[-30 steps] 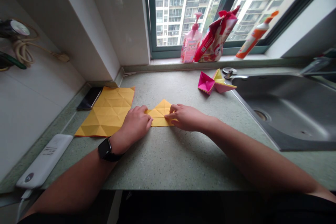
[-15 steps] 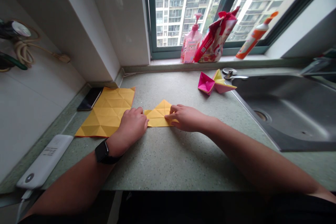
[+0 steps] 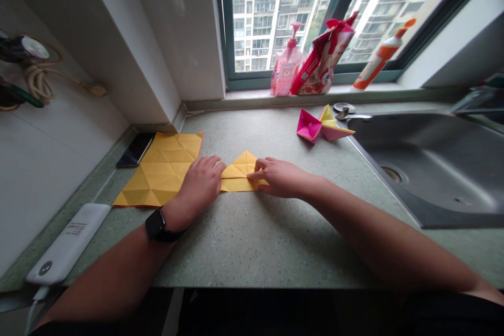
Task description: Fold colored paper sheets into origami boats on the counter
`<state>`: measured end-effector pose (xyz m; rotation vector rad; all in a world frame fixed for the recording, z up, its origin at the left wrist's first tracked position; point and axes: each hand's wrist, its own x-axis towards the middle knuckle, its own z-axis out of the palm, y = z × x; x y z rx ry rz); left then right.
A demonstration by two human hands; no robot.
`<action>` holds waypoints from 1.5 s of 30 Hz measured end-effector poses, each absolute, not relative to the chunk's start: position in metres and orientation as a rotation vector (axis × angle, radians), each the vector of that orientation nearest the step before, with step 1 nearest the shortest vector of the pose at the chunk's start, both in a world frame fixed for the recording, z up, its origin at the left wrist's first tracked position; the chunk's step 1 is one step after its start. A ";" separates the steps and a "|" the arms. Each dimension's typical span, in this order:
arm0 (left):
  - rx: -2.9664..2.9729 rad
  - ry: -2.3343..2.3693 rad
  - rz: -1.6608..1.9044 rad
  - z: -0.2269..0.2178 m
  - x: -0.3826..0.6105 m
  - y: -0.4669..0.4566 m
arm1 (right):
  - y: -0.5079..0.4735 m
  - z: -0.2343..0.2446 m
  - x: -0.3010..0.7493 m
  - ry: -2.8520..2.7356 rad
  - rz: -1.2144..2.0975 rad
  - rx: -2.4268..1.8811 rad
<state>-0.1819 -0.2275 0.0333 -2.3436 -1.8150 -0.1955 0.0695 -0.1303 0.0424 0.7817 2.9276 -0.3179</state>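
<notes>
A folded yellow origami paper (image 3: 237, 184) lies flat on the counter, its upper part rising to a triangular point and a straight strip along the bottom. My left hand (image 3: 203, 176) is closed at its left end, fingers curled over the edge. From the right, my right hand (image 3: 277, 176) presses the paper down with a fingertip near its middle, the other fingers bent in at its right end. Beside my left wrist, partly under the forearm, spreads a creased yellow sheet (image 3: 161, 168) with an orange-red edge.
Folded pink and yellow paper shapes (image 3: 309, 127) stand at the back, near the steel sink (image 3: 413, 168). A phone (image 3: 136, 149) and a white power bank (image 3: 69, 244) with a cable lie left. A pump bottle (image 3: 285, 68), a red bag (image 3: 325, 58) and an orange-white bottle (image 3: 380, 60) line the windowsill.
My left hand has shifted slightly up along the folded paper's left end, with its fingers reaching further forward. My right hand stays in nearly the same place.
</notes>
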 end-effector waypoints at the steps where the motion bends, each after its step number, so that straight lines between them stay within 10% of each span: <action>1: -2.372 -1.804 -0.209 0.031 -0.182 -0.227 | -0.130 0.043 0.070 2.928 -0.318 0.774; 45: -2.299 -1.656 -0.616 0.037 -0.187 -0.224 | -0.125 0.064 0.077 3.140 -0.123 0.894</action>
